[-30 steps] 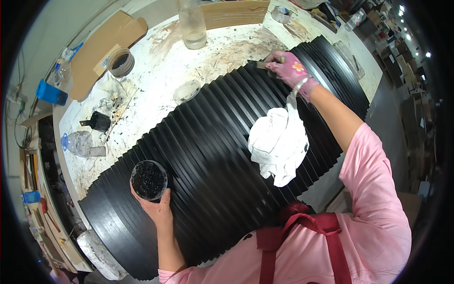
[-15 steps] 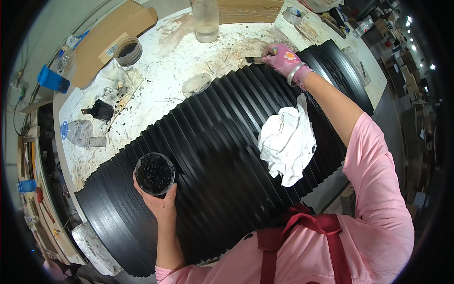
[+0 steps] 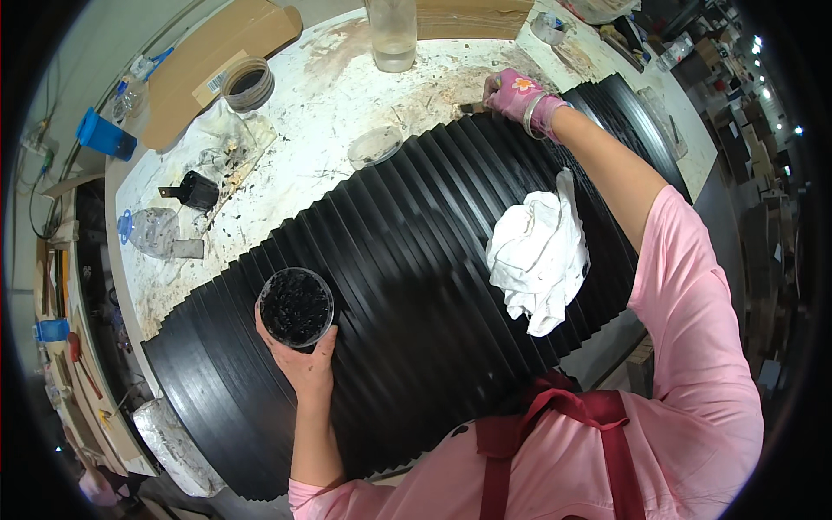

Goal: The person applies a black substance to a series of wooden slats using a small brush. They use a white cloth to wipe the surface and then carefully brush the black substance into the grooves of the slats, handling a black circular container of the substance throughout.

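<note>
My left hand (image 3: 303, 368), bare, is closed around a clear round tub (image 3: 296, 305) of glossy black paste, held over the left part of a large black ribbed bellows (image 3: 390, 286). My right hand (image 3: 520, 97), in a pink glove with a flower on it, is at the far edge of the bellows, toward its right end. Its fingers pinch a small flat tool with a dark tip (image 3: 471, 109), most of which they hide; its exact kind is unclear. A crumpled white cloth (image 3: 539, 260) lies on the ribs between my arms.
The bellows rests on a stained white table (image 3: 329, 82). Beyond it are a clear lid (image 3: 375, 146), a black-coated pot (image 3: 198, 191), a plastic bottle (image 3: 147, 232), a jar (image 3: 248, 84), a blue cup (image 3: 106, 134) and a tall clear container (image 3: 393, 39). Cardboard (image 3: 217, 65) lies at the back.
The view has shifted a little. My right hand has slid slightly left and away along the bellows' far edge, turning a bit, still pinching the tool. The left hand keeps hold of the tub.
</note>
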A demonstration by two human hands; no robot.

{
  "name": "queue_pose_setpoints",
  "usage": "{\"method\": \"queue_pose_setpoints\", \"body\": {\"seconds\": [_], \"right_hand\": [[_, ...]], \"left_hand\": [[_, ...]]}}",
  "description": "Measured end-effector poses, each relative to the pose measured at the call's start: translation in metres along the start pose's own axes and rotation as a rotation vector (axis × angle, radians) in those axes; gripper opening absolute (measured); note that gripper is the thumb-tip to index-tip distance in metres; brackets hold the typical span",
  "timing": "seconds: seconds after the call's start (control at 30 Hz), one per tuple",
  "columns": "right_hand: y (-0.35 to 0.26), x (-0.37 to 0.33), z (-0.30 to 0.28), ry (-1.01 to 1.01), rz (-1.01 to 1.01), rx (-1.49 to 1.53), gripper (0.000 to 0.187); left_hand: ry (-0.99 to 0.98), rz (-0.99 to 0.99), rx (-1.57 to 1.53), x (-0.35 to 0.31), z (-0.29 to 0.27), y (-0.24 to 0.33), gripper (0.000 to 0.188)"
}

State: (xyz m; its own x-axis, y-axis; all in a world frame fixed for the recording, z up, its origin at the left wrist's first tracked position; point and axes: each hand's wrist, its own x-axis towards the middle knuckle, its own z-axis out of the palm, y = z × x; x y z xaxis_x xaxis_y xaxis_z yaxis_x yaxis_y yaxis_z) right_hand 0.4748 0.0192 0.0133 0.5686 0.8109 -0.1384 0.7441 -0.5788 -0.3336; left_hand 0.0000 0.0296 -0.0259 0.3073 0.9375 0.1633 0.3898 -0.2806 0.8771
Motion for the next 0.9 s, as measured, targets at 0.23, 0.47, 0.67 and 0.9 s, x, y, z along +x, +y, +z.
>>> {"method": "queue_pose_setpoints", "body": {"seconds": [0.23,0.47,0.67,0.9], "right_hand": [[-0.006,-0.057,-0.01,0.064,-0.029,0.702,0.014],[-0.03,-0.203,-0.015,-0.121,0.214,1.377,0.019],[-0.012,-0.25,0.009,-0.162,0.166,1.226,0.026],[0.015,-0.229,0.015,-0.012,-0.03,1.568,0.014]], "left_hand": [[0.006,-0.047,-0.102,0.002,0.002,0.005,0.102],[0.005,-0.037,-0.005,0.001,-0.004,0.001,0.102],[0.024,0.024,0.024,0.005,0.005,0.007,0.098],[0.07,0.195,0.105,0.006,0.003,-0.015,0.07]]}}
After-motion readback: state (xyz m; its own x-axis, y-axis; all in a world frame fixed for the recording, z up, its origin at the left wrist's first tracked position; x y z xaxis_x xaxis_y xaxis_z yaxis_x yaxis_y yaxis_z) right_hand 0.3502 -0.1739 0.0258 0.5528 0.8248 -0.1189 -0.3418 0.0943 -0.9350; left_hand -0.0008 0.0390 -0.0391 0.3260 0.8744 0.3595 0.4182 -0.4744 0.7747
